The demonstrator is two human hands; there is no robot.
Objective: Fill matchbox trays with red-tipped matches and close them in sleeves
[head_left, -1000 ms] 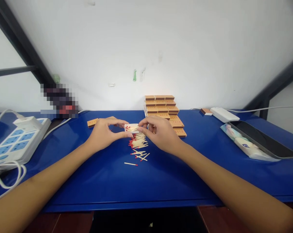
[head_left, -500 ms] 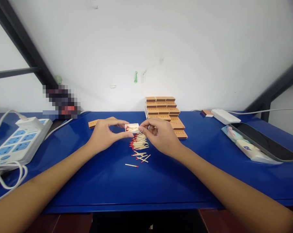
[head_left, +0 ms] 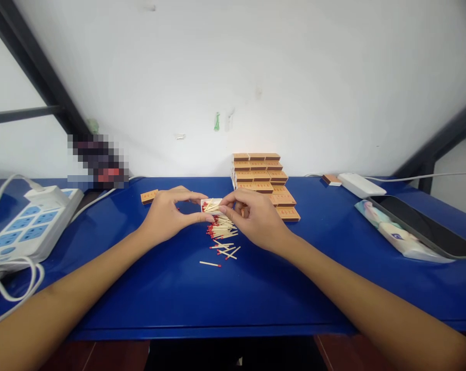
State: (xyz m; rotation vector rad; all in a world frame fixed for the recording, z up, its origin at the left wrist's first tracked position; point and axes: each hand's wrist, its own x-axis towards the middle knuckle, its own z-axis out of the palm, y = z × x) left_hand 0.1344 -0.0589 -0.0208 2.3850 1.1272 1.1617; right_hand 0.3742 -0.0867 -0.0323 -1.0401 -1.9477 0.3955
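My left hand (head_left: 170, 211) grips a small white matchbox tray (head_left: 217, 200) between thumb and fingers, above the blue table. Red-tipped matches (head_left: 209, 206) lie inside it, heads toward the left. At the tray's right end, my right hand (head_left: 252, 214) is closed in a pinch on the tail ends of some matches; how many is hidden by the fingers. Just below the tray is a heap of loose matches (head_left: 222, 228) on the table. Several scattered matches (head_left: 227, 249) lie nearer to me, with one single match (head_left: 210, 264) apart from them.
Stacked matchboxes (head_left: 259, 175) rise in steps behind my right hand. One matchbox (head_left: 149, 196) lies left, another (head_left: 331, 180) back right. A power strip (head_left: 35, 226) with white cables is at the left. A white device (head_left: 359, 185), a phone (head_left: 426, 224) and a tissue pack (head_left: 402, 239) lie right.
The tray has shifted slightly right. My right thumb and fingers have moved in over its right end, and the matches inside now lie at a different angle.
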